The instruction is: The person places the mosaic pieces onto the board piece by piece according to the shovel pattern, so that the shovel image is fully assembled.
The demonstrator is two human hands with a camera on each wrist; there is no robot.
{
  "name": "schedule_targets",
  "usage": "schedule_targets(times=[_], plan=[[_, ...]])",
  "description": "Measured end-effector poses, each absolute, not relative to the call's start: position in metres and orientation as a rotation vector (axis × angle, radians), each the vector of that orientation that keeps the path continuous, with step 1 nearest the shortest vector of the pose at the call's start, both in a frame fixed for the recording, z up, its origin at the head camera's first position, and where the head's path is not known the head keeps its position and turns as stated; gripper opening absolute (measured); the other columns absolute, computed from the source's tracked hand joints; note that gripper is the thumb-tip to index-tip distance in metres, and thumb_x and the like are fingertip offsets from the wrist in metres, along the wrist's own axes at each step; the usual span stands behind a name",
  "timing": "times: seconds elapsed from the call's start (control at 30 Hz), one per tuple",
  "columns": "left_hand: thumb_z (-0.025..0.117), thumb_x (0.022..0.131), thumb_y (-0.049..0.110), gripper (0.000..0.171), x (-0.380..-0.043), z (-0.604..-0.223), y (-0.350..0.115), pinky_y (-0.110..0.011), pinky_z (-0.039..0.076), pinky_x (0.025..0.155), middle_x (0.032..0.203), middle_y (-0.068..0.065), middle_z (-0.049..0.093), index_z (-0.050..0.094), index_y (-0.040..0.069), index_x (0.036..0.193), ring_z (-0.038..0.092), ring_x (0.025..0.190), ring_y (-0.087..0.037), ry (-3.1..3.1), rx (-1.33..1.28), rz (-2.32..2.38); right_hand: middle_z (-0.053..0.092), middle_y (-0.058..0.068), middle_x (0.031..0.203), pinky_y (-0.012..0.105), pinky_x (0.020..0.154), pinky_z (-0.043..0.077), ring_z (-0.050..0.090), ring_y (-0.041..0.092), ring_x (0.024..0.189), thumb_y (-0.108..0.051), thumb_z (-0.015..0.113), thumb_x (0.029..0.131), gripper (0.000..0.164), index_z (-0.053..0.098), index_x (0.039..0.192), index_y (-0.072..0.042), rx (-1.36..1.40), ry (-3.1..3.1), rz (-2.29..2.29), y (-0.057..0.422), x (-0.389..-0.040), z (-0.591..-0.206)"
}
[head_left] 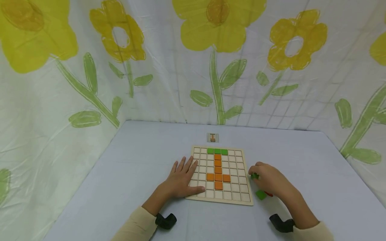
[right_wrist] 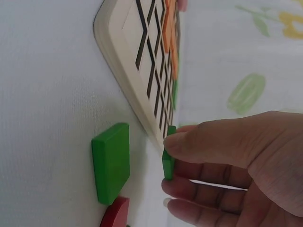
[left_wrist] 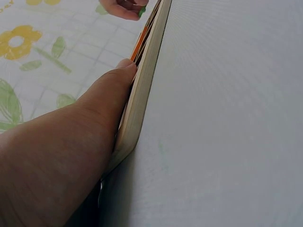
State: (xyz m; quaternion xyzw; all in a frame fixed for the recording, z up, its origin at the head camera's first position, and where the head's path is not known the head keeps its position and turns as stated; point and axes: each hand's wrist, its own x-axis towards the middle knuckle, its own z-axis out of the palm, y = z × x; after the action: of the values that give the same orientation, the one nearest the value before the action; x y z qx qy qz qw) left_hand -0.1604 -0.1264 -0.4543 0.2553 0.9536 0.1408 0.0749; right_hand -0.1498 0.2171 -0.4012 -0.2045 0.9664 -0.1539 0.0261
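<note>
A pale wooden grid board (head_left: 235, 197) lies on the table, with a row of green square tiles (head_left: 217, 151) at its far edge and several orange tiles (head_left: 218, 169) forming a column with a crossbar. My left hand (head_left: 181, 182) rests spread over the board's left side, its thumb (left_wrist: 125, 66) along the near edge. Beside the board's right edge, my right hand (head_left: 271, 179) pinches a green tile (right_wrist: 168, 156) between thumb and fingers. Below that hand another green tile (right_wrist: 111, 163) lies on the table, next to a red piece (right_wrist: 116, 213) that is partly hidden.
A small pattern card (head_left: 212, 137) lies beyond the board's far edge. The white table (head_left: 135, 160) meets a hanging sheet painted with yellow flowers (head_left: 217, 23). A black wrist mount (head_left: 166, 221) sits at the left wrist, another black mount (head_left: 281, 223) at the right.
</note>
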Motion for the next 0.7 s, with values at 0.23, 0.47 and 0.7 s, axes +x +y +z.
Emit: schedule_targets(times=[0.23, 0.47, 0.7], plan=[[0.049, 0.088, 0.077, 0.105, -0.16, -0.454, -0.126, -0.061, 0.003, 0.116, 0.167, -0.013, 0.005, 0.017, 0.01, 0.162, 0.001, 0.151, -0.039, 2.858, 0.766, 0.427, 0.065, 0.001, 0.094, 0.033, 0.07, 0.053, 0.059, 0.014, 0.081, 0.0, 0.079, 0.082, 0.02, 0.076, 0.101, -0.006, -0.655, 2.995, -0.457, 0.208, -0.147, -0.397], [0.049, 0.088, 0.077, 0.104, -0.16, -0.455, -0.126, -0.061, 0.004, 0.116, 0.167, -0.013, 0.007, 0.018, 0.01, 0.162, 0.002, 0.151, -0.039, 2.875, 0.758, 0.412, 0.065, -0.001, 0.091, 0.033, 0.071, 0.053, 0.061, 0.015, 0.082, -0.001, 0.082, 0.08, 0.02, 0.076, 0.098, -0.008, -0.702, 3.002, -0.419, 0.202, -0.147, -0.4], [0.051, 0.09, 0.072, 0.101, -0.159, -0.454, -0.125, -0.061, 0.005, 0.116, 0.167, -0.014, 0.008, 0.018, 0.009, 0.161, 0.003, 0.151, -0.04, 2.884, 0.766, 0.408, 0.063, -0.002, 0.088, 0.031, 0.069, 0.053, 0.058, 0.012, 0.078, 0.002, 0.081, 0.079, 0.021, 0.076, 0.097, -0.008, -0.713, 3.004, -0.426, 0.196, -0.148, -0.4]])
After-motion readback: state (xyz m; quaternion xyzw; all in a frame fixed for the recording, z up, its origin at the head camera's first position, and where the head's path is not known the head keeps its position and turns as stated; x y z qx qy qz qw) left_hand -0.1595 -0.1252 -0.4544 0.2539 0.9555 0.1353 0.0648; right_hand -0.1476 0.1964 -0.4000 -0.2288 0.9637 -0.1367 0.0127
